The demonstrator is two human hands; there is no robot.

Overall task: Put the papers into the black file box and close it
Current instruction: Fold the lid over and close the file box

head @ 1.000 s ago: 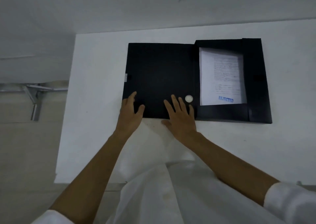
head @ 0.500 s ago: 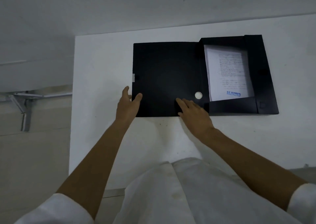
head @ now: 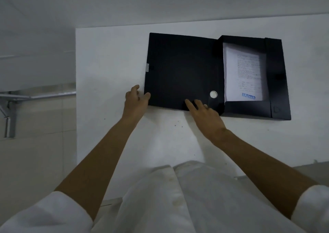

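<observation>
The black file box point(head: 277, 76) lies open on the white table point(head: 110, 58). Its lid point(head: 181, 70) is folded flat to the left, with a round white button point(head: 213, 94) near its front right corner. White papers point(head: 243, 72) with a blue "REJECTED" stamp lie inside the box tray on the right. My left hand point(head: 136, 101) is at the lid's front left corner, thumb on top and fingers at the edge. My right hand point(head: 206, 117) rests with spread fingertips on the lid's front edge, just left of the button.
A grey wall runs behind the table. Left of the table a metal bracket point(head: 10, 108) sticks out over a tiled floor. The table's left edge is close to my left hand. Small dark specks dot the table in front of the box.
My left hand has slid from on top of the lid to its front left corner. My right hand has drawn back to the lid's front edge. The view has shifted, so the box appears further right.
</observation>
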